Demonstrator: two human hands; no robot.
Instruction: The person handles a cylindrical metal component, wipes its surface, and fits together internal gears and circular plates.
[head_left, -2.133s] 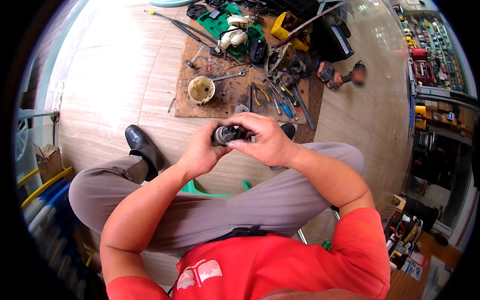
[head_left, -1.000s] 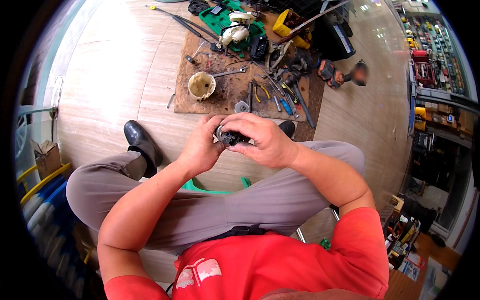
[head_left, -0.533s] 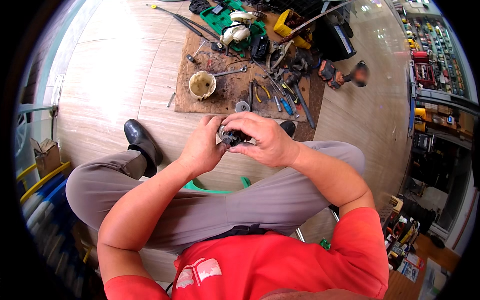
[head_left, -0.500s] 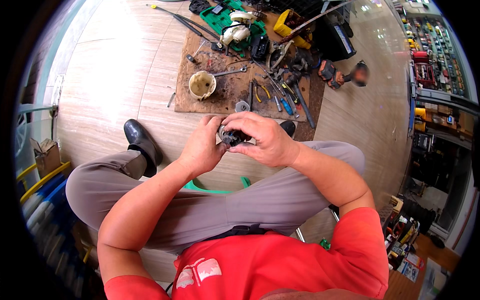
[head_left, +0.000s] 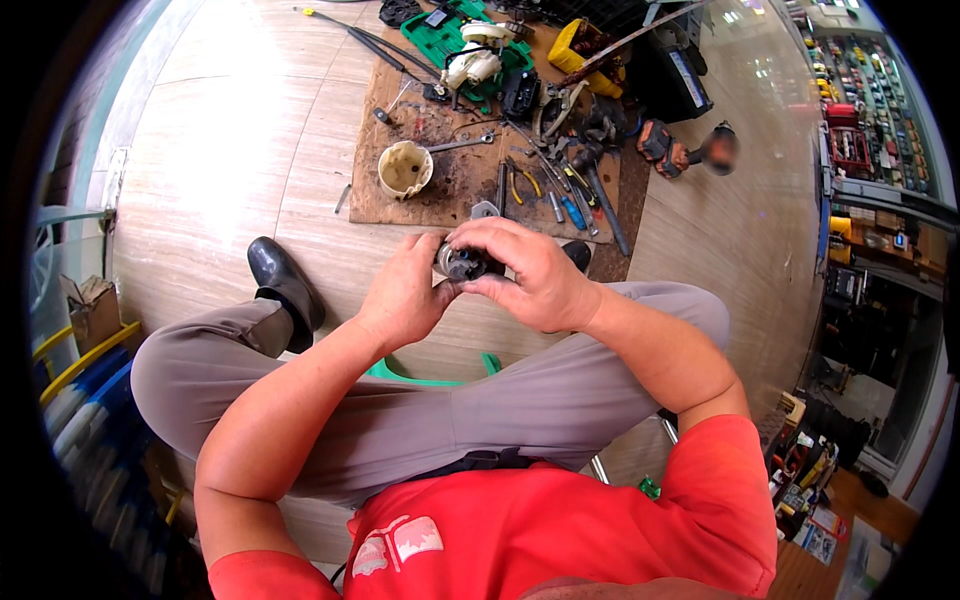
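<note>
Between my two hands, just past my lap, is a dark round metal part with a shiny rim and black pieces at its near face. My left hand grips it from the left, thumb at its lower edge. Curled over its top and right side, my right hand has its thumb pressed underneath. The fingers cover much of the part, so its exact kind cannot be told. Beyond the hands, a grey flat piece lies at the near edge of a stained cardboard sheet.
On the cardboard stand a cream tub, a wrench, yellow-handled pliers, a blue-handled screwdriver and a hammer. Farther back are a green case and a yellow bin. An orange-and-black power tool sits to the right.
The held part has turned slightly, showing more of its black inner pieces. My right fingers have shifted up a little over it; the left hand has barely moved.
</note>
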